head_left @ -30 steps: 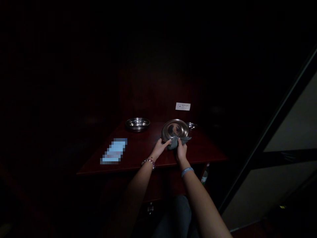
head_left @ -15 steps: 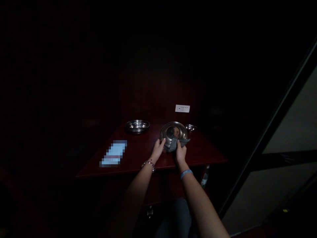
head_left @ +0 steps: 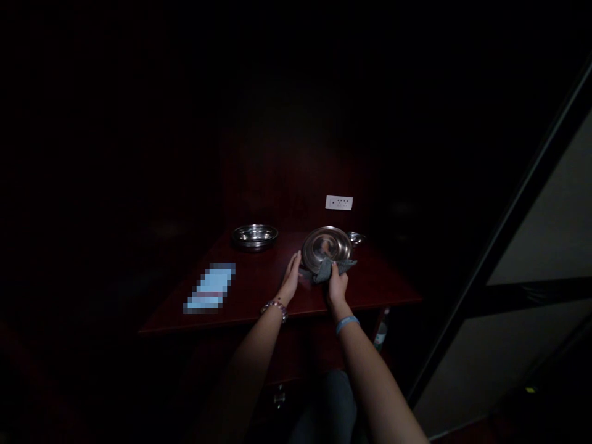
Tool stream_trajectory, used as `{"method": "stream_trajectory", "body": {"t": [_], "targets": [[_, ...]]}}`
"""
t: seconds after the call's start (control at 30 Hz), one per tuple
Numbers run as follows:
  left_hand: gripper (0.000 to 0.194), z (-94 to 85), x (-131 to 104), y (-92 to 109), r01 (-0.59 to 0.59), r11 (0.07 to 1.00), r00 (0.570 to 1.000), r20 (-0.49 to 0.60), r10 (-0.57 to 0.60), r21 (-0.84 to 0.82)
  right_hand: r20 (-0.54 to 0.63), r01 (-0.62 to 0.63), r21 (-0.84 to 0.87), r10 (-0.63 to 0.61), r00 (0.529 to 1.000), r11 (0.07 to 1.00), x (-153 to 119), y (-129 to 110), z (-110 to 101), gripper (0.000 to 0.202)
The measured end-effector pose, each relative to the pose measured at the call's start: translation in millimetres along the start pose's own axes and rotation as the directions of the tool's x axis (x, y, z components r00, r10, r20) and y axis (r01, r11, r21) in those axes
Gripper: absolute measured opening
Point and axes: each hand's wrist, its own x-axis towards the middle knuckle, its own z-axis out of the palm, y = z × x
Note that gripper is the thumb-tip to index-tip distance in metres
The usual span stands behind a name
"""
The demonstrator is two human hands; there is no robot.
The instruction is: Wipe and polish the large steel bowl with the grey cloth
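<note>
A shiny steel bowl (head_left: 326, 239) is tilted up above the dark red tabletop (head_left: 259, 296), its inside facing me. My right hand (head_left: 337, 285) is closed at the bowl's lower edge, thumb on top, gripping a grey cloth (head_left: 324, 270) against the rim. At the bowl's left side is my left hand (head_left: 290, 277), its fingers stretched out beside the rim and not wrapped round it. Behind and left, several steel bowls (head_left: 254, 237) sit stacked. A small steel bowl (head_left: 356, 238) is partly hidden behind the tilted one.
A blurred light-blue rectangle (head_left: 211, 287) lies on the left of the tabletop. A white socket panel (head_left: 339, 203) is on the back wall. Under the table's right side stands a bottle (head_left: 381, 333). A grey panel with a dark frame rises at the right.
My left hand has let go of the rim, its fingers straightening beside the bowl. The bowl has shifted slightly right in my right hand.
</note>
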Motion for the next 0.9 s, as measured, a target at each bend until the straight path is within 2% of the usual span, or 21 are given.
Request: {"method": "stream_trajectory", "body": {"t": [0.13,0.27,0.33,0.57,0.9], "targets": [[0.055,-1.0,8,-6,0.039,0.999,0.996,-0.076,-0.039,0.002,-0.005,-0.004,0.003,0.004,1.000,1.000,1,2,0,0.040],[0.018,-0.1,13,-11,-0.068,0.998,0.996,-0.056,0.068,0.014,-0.020,-0.023,0.006,0.023,1.000,1.000,1,5,0,0.042],[0.009,0.2,15,-13,-0.103,0.995,0.993,-0.055,0.103,0.002,-0.026,-0.030,0.013,0.030,0.999,0.999,1,5,1,0.044],[0.015,2.0,17,-17,-0.120,0.992,0.993,-0.020,0.119,-0.030,-0.013,-0.036,0.008,0.037,0.999,0.999,1,4,0,0.049],[0.022,2.5,14,-13,-0.132,0.991,0.991,-0.029,0.132,-0.014,-0.008,-0.027,0.015,0.028,1.000,1.000,3,6,-1,0.050]]}}
